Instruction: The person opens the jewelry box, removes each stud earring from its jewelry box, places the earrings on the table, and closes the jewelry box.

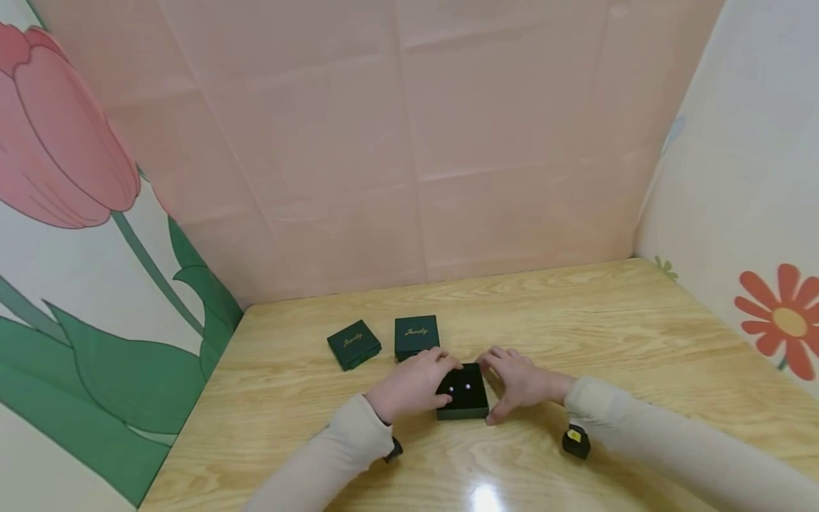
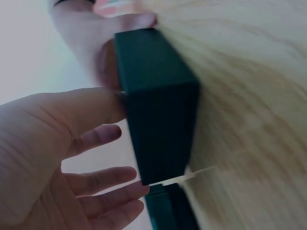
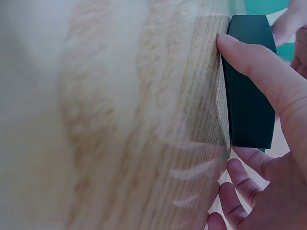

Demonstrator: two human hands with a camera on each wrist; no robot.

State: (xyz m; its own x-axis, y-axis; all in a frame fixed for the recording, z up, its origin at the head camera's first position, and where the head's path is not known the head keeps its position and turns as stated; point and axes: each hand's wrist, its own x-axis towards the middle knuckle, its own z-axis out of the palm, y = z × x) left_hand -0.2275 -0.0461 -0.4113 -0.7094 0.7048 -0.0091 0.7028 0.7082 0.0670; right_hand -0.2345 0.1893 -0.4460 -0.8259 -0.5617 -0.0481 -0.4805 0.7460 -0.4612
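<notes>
A dark green jewelry box (image 1: 463,414) lies lidless on the table, its black insert facing up with two small pale stud earrings (image 1: 468,387) on it. My right hand (image 1: 520,380) holds the box by its right side, thumb (image 3: 240,50) at the near corner and fingers (image 3: 252,160) at the far end. From the left, my left hand (image 1: 416,384) reaches over the box's left edge. Its thumb (image 2: 91,108) overlaps the top edge in the left wrist view, while the other fingers stretch out loosely past the box's end. The left thumb tip's contact is hidden there.
Behind the left hand sits a green box (image 1: 416,333) with gold lettering. Another green lettered box (image 1: 355,344) lies angled to its left. The wooden table (image 1: 576,306) meets a pink back sheet (image 1: 416,142). A small black device (image 1: 576,441) hangs under the right wrist.
</notes>
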